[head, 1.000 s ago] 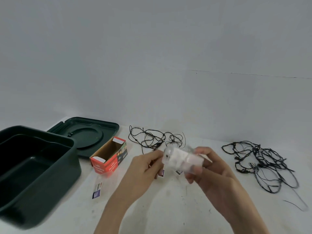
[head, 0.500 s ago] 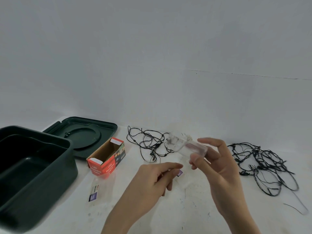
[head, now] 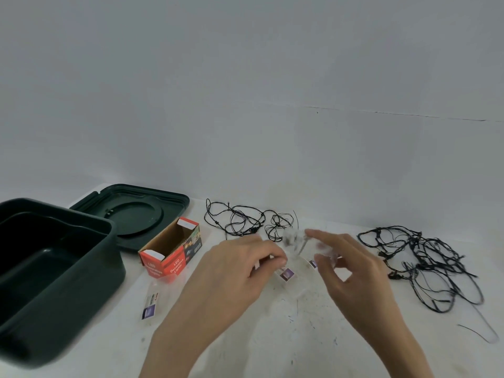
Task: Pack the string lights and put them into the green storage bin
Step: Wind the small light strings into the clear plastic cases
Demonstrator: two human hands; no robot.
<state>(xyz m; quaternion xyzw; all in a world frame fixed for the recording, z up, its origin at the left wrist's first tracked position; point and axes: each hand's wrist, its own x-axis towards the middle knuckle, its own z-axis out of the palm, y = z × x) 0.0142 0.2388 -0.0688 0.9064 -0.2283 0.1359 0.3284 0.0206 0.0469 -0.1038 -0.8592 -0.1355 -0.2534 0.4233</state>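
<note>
Left hand (head: 245, 264) pinching, contents unclear; right hand (head: 351, 271) open-fingered around blurred clear plastic bag (head: 296, 241). Best spread bag mouth wide before feeding smaller string lights (head: 245, 222).

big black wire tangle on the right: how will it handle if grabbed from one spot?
The large string-light tangle is thin wire in loose, overlapping loops, so it will probably sag and trail rather than lift as one piece. Loops look interlocked, so strands may snag. A stray strand lies apart near the table edge and would likely drag behind.
</note>
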